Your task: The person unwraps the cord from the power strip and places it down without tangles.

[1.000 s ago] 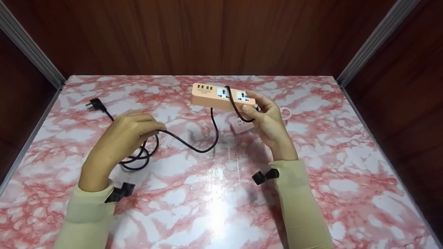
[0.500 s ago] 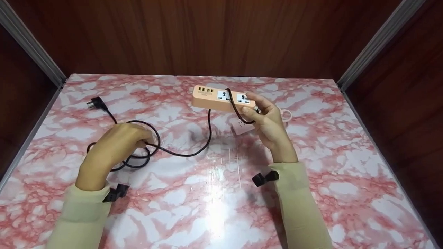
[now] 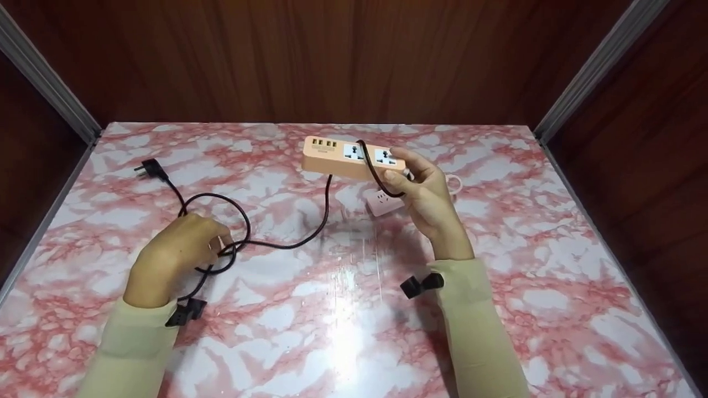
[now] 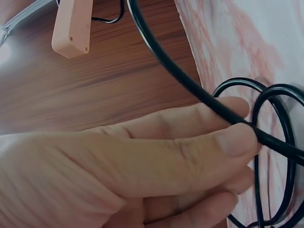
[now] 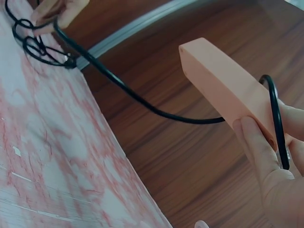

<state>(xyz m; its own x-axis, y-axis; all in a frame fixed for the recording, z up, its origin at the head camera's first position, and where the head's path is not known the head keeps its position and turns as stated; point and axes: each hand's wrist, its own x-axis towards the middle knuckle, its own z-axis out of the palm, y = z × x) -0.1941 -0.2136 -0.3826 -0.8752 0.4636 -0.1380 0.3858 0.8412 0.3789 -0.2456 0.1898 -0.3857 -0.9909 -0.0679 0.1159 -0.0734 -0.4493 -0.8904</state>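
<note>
A power strip (image 3: pixel 337 165) is held above a red-and-white marbled tabletop (image 3: pixel 553 298).
Its end is gripped by the right hand (image 3: pixel 428 199); its black cable (image 3: pixel 285 247) is pinched by the left hand (image 3: pixel 180 249), well apart. The tabletop is bordered at back and sides by dark wood-grain panels (image 3: pixel 310 61) with grey metal corner rails (image 3: pixel 603 63); light is reflected from its glossy surface.

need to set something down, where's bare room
Bare: the pink marbled table right of the right pale yellow sleeve, and between both sleeves. Crowded: left, around the left hand, looped black cable and black plug; middle, where the right hand holds a peach plastic power strip near a pink socket block.
</note>
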